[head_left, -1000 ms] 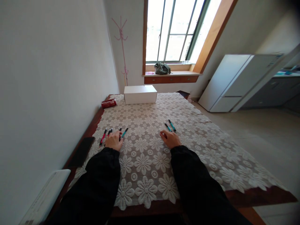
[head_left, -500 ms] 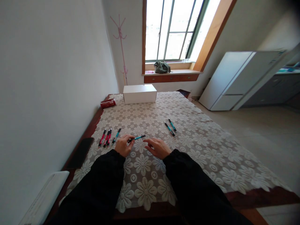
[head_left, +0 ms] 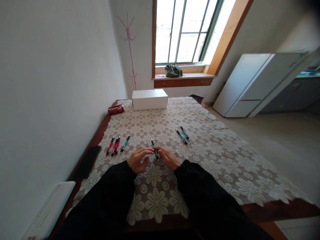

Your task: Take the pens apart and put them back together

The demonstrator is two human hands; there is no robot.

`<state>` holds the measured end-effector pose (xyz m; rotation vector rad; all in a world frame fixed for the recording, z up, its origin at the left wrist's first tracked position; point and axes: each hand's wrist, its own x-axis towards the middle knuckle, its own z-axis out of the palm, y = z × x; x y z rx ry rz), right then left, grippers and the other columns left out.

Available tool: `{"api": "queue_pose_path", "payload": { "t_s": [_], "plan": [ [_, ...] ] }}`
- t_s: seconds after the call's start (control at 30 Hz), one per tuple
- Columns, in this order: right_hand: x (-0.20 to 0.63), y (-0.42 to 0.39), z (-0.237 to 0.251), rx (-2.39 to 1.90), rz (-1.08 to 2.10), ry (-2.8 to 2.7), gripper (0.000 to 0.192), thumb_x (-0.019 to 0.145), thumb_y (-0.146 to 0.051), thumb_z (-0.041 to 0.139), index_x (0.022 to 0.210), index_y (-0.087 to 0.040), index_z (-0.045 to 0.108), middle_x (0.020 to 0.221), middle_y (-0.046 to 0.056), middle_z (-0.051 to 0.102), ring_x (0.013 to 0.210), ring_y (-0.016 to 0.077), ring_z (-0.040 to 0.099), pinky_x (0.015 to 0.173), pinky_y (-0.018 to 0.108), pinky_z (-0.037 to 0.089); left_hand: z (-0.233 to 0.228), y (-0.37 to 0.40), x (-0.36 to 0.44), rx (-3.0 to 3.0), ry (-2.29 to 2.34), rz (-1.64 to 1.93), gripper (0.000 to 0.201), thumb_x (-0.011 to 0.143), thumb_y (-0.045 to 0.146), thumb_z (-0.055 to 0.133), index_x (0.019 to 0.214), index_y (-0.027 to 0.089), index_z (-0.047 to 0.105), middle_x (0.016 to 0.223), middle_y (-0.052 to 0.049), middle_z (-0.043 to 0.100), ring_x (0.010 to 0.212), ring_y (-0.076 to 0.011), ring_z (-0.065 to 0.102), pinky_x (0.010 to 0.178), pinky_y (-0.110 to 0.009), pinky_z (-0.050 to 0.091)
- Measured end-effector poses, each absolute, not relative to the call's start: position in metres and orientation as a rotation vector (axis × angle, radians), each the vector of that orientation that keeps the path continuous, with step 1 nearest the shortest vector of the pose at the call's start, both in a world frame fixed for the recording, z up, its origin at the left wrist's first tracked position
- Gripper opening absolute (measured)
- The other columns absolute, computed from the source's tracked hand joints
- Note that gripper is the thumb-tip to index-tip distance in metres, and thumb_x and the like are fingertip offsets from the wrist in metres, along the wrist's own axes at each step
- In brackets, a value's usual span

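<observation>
A teal and black pen (head_left: 153, 143) points away from me between my two hands. My right hand (head_left: 169, 158) has its fingers closed on the pen from the right. From the left, my left hand (head_left: 139, 159) reaches with outstretched fingers, its fingertips at the pen and its thumb apart. Another teal pen (head_left: 125, 144) lies to the left, beside several pink and black pens (head_left: 115, 146). Two more teal pens, one nearer (head_left: 181, 137) and one farther (head_left: 184, 132), rest on the right.
A lace cloth (head_left: 156, 203) covers the table. At its far end stand a white box (head_left: 150, 100) and a red packet (head_left: 116, 110). Along the left edge lie a black phone-like slab (head_left: 87, 162) and a white flat object (head_left: 51, 210). The wall rises close on the left.
The pen has turned from pointing right to pointing away from me. My right hand has closed on it, while my left hand has loosened its pinch and opened its fingers.
</observation>
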<state>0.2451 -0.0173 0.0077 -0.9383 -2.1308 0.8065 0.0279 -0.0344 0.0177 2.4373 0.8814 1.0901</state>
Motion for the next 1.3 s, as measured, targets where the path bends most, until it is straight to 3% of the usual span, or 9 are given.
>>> {"api": "queue_pose_path", "payload": {
  "t_s": [0.13, 0.2, 0.37, 0.7, 0.93, 1.07, 1.3],
  "plan": [
    [0.246, -0.015, 0.005, -1.045, 0.727, -2.2, 0.024, 0.099, -0.034, 0.042, 0.105, -0.021, 0.062, 0.088, 0.001, 0.066, 0.08, 0.0153, 0.061, 0.076, 0.027, 0.046, 0.016, -0.028, 0.026, 2.531, 1.13, 1.044, 0.026, 0.091, 0.022, 0.049, 0.111, 0.024, 0.065, 0.121, -0.008, 0.065, 0.119, -0.0226, 0.055, 0.105, -0.044, 0.044],
    [0.246, -0.015, 0.003, -1.035, 0.656, -2.29, 0.019, 0.096, -0.025, 0.045, 0.1, -0.021, 0.063, 0.089, 0.002, 0.066, 0.084, 0.0157, 0.06, 0.079, 0.028, 0.044, 0.012, -0.025, 0.025, 2.553, 1.178, 1.0, 0.026, 0.091, 0.024, 0.051, 0.113, 0.024, 0.065, 0.124, -0.007, 0.064, 0.123, -0.0232, 0.052, 0.108, -0.044, 0.041],
    [0.247, -0.015, 0.001, -0.949, 0.547, -2.422, 0.024, 0.092, -0.012, 0.046, 0.097, -0.022, 0.067, 0.092, 0.003, 0.066, 0.089, 0.017, 0.06, 0.082, 0.029, 0.044, 0.001, -0.018, 0.025, 2.528, 1.129, 0.844, 0.019, 0.09, 0.025, 0.054, 0.102, 0.024, 0.068, 0.108, -0.005, 0.069, 0.105, -0.0208, 0.061, 0.097, -0.038, 0.047],
    [0.247, -0.015, 0.004, -0.838, 0.494, -2.512, 0.022, 0.093, -0.014, 0.045, 0.101, -0.022, 0.064, 0.094, 0.004, 0.065, 0.092, 0.0174, 0.058, 0.084, 0.029, 0.044, -0.002, -0.016, 0.025, 2.455, 1.217, 0.683, 0.018, 0.086, 0.029, 0.06, 0.102, 0.025, 0.068, 0.1, -0.004, 0.071, 0.096, -0.0203, 0.064, 0.088, -0.033, 0.049],
    [0.246, -0.015, -0.002, -1.086, 0.463, -2.448, 0.023, 0.096, -0.023, 0.046, 0.117, -0.019, 0.053, 0.096, 0.006, 0.066, 0.091, 0.0189, 0.062, 0.081, 0.029, 0.043, -0.003, -0.018, 0.026, 2.415, 1.251, 0.703, 0.02, 0.087, 0.03, 0.059, 0.104, 0.025, 0.067, 0.094, -0.002, 0.071, 0.087, -0.0184, 0.066, 0.079, -0.029, 0.049],
    [0.245, -0.015, -0.002, -1.059, 0.382, -2.563, 0.019, 0.098, -0.03, 0.045, 0.103, -0.021, 0.061, 0.094, 0.005, 0.067, 0.089, 0.0184, 0.062, 0.08, 0.029, 0.042, -0.002, -0.019, 0.026, 2.413, 1.285, 0.686, 0.018, 0.084, 0.035, 0.064, 0.099, 0.024, 0.068, 0.087, -0.002, 0.07, 0.081, -0.0181, 0.065, 0.074, -0.028, 0.049],
    [0.244, -0.015, -0.002, -1.116, 0.292, -2.618, 0.027, 0.1, -0.034, 0.041, 0.09, -0.019, 0.061, 0.084, 0.005, 0.067, 0.08, 0.0177, 0.062, 0.074, 0.028, 0.041, -0.002, -0.018, 0.027, 2.478, 1.279, 0.672, 0.021, 0.088, 0.042, 0.059, 0.087, 0.022, 0.067, 0.085, -0.003, 0.07, 0.084, -0.0191, 0.064, 0.075, -0.029, 0.047]
  ]
}}
